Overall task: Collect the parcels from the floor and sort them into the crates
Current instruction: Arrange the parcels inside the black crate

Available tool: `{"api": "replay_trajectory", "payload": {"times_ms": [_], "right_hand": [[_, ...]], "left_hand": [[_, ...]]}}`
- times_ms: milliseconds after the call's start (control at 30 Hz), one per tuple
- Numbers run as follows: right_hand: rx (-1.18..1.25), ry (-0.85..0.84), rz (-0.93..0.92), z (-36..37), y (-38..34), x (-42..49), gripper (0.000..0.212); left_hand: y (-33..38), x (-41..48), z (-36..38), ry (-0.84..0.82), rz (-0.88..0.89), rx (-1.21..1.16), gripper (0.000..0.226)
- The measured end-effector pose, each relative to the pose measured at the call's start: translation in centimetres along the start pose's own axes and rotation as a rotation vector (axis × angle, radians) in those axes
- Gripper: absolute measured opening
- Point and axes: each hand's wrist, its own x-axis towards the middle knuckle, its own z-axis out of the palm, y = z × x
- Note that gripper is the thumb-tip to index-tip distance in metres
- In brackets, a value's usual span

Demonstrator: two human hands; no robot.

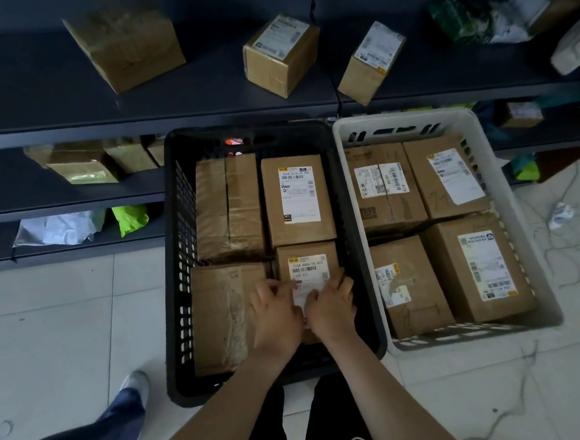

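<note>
A black crate (176, 262) on the floor holds several cardboard parcels. Both my hands rest on the labelled parcel (307, 261) at its near right. My left hand (276, 315) grips that parcel's left side with curled fingers. My right hand (330, 308) grips its right side, fingers bent over the edge. The near part of the parcel is hidden under my hands. Beside it lie a taped parcel (224, 313), a tall labelled parcel (297, 198) and another taped one (229, 207). A white crate (348, 136) to the right holds several labelled parcels (480, 268).
Dark shelving (137, 120) runs behind the crates, with boxes (280, 55) on top and bags (59, 229) on lower levels. Another person's leg and shoe (123, 406) stand at the lower left. Loose string (556, 221) lies on the tiled floor at right.
</note>
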Motion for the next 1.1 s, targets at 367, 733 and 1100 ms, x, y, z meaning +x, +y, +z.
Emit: {"api": "replay_trajectory", "payload": {"times_ms": [367,733,1100], "right_hand": [[0.080,-0.093,0.135,0.1,1.9,-1.4,0.077],[0.046,0.035,0.055,-0.3,0.8,-1.2,0.074],[-0.208,0.052,-0.426,-1.5,-4.1,3.6,0.064]], "left_hand": [[-7.4,-2.9,-3.6,-0.055,-0.158,0.272,0.094],[-7.5,-1.1,-3.4,0.146,-0.071,0.097,0.070],[-7.3,6.1,-6.2,0.090,-0.073,0.153,0.063]]}}
